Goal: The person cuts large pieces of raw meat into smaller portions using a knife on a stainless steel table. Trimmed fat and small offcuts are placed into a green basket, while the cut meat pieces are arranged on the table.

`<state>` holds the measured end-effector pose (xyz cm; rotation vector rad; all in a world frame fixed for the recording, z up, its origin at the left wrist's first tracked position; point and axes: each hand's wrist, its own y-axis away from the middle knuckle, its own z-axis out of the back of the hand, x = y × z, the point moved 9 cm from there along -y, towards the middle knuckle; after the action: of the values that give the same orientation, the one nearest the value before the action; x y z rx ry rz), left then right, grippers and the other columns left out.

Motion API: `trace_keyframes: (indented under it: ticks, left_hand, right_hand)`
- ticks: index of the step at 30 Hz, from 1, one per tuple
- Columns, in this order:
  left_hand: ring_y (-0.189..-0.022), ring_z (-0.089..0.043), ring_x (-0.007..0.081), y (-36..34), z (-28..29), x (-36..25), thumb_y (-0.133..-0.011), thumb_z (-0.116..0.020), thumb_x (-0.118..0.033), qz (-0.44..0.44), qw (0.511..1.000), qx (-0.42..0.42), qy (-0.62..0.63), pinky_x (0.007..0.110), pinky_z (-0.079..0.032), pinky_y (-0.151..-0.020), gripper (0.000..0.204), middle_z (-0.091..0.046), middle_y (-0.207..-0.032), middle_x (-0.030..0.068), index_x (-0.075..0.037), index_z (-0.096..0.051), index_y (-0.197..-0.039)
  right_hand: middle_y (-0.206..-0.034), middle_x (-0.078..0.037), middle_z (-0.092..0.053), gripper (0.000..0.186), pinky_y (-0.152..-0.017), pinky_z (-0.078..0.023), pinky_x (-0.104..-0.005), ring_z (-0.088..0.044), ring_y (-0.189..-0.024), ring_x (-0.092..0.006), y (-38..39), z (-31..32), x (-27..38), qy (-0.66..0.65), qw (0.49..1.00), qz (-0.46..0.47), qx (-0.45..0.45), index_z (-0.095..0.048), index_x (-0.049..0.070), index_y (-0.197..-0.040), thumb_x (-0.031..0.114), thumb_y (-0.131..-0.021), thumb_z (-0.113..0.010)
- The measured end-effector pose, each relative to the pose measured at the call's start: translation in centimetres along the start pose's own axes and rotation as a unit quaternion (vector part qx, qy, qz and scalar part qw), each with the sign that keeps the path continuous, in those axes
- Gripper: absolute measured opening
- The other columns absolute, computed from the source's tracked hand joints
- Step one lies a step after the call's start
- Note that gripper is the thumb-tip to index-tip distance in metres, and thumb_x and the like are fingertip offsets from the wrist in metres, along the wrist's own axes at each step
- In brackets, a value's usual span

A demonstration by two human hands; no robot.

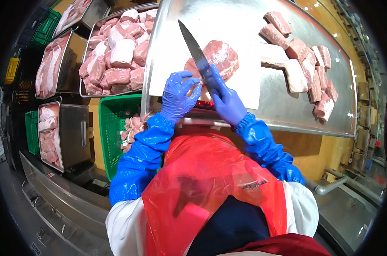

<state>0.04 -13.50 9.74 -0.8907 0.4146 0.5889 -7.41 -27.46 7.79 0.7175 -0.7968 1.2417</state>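
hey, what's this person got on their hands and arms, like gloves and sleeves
Both hands wear thin purple-blue disposable gloves: left hand, right hand. Each forearm is covered by a shiny bright blue waterproof sleeve with a gathered elastic cuff at the wrist. White coat sleeves show above them. No markings show on the gloves.

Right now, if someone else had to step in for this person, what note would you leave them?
Right hand: gripping the knife, blade pointing away over the board.
Left hand: fingers spread, touching the near edge of the round piece of meat on the white cutting board.
Done: cut chunks lie piled on the steel tray, right of the board.
Left: the round piece on the board looks mostly whole; a metal bin of meat pieces stands to the left, and a green crate with small scraps sits below it.
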Motion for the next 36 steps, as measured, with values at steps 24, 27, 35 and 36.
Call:
trace_keyframes:
  ticks: [24, 27, 35, 36]
  left_hand:
    - [-0.090, -0.056, 0.0319, 2.0, -2.4, 1.4, -0.070, -0.076, -0.014, -0.051, 0.995, 0.082, -0.030, 0.044, -0.047, -0.079, 0.026, -0.058, -0.099, 0.0085, -0.011, -0.067, -0.095]
    - [-0.090, -0.055, 0.0319, 1.5, -2.2, 2.1, -0.073, -0.072, -0.014, -0.061, 0.993, 0.088, -0.040, 0.046, -0.047, -0.079, 0.023, -0.058, -0.100, 0.0078, -0.011, -0.065, -0.095]
    - [-0.106, -0.056, 0.0379, -0.9, 1.2, 7.9, -0.076, -0.068, -0.010, 0.068, 0.990, 0.057, 0.111, 0.045, -0.046, -0.094, 0.026, -0.060, -0.112, 0.0180, -0.005, -0.064, -0.101]
    - [-0.113, -0.055, 0.0379, -0.6, 1.5, 7.1, -0.076, -0.071, -0.013, 0.061, 0.986, 0.050, 0.146, 0.044, -0.045, -0.099, 0.031, -0.058, -0.120, 0.0192, -0.005, -0.065, -0.106]
  right_hand:
    - [-0.087, -0.022, -0.066, 0.074, -0.063, -0.055, -0.0493, -0.066, -0.068, -0.0415, 1.5, -0.4, 2.6, 0.203, 0.975, 0.077, -0.040, -0.028, 0.027, -0.159, 0.007, -0.092, -0.055]
    - [-0.081, -0.021, -0.064, 0.084, -0.060, -0.054, -0.0519, -0.066, -0.064, -0.0387, 2.8, -0.4, 1.6, 0.328, 0.942, -0.009, 0.071, -0.023, 0.034, -0.160, 0.003, -0.088, -0.055]
    - [-0.084, -0.020, -0.064, 0.076, -0.057, -0.054, -0.0467, -0.064, -0.061, -0.0391, 12.1, 6.1, 2.5, 0.439, 0.876, -0.091, 0.180, -0.032, 0.025, -0.158, 0.001, -0.089, -0.053]
    - [-0.090, -0.021, -0.065, 0.074, -0.062, -0.055, -0.0462, -0.065, -0.066, -0.0408, 10.9, 5.7, 3.9, 0.342, 0.932, -0.055, 0.110, -0.031, 0.024, -0.158, 0.002, -0.091, -0.052]
